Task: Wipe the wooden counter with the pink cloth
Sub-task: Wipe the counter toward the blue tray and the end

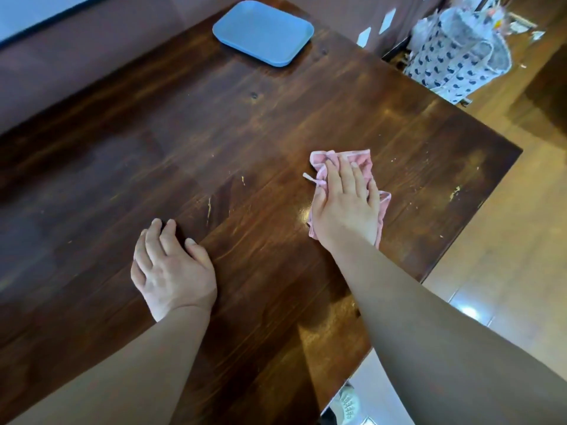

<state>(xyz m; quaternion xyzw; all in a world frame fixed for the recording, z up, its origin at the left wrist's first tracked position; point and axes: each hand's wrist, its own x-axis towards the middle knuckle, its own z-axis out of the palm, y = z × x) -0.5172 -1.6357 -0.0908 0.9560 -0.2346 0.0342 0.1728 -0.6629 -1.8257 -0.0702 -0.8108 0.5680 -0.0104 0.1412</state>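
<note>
The dark wooden counter [214,142] fills most of the view, with pale scratches and crumbs near its right side. A crumpled pink cloth [362,161] lies on the counter right of centre. My right hand [346,204] presses flat on top of the cloth, fingers spread over it and pointing away from me. My left hand [171,268] rests palm down on the bare wood to the left, fingers loosely bent, holding nothing.
A blue rectangular tray [264,32] sits at the far end of the counter. The counter's right edge [472,216] drops to a tan tiled floor. A patterned white fabric bag [457,56] stands beyond the far right corner. A maroon wall runs along the left.
</note>
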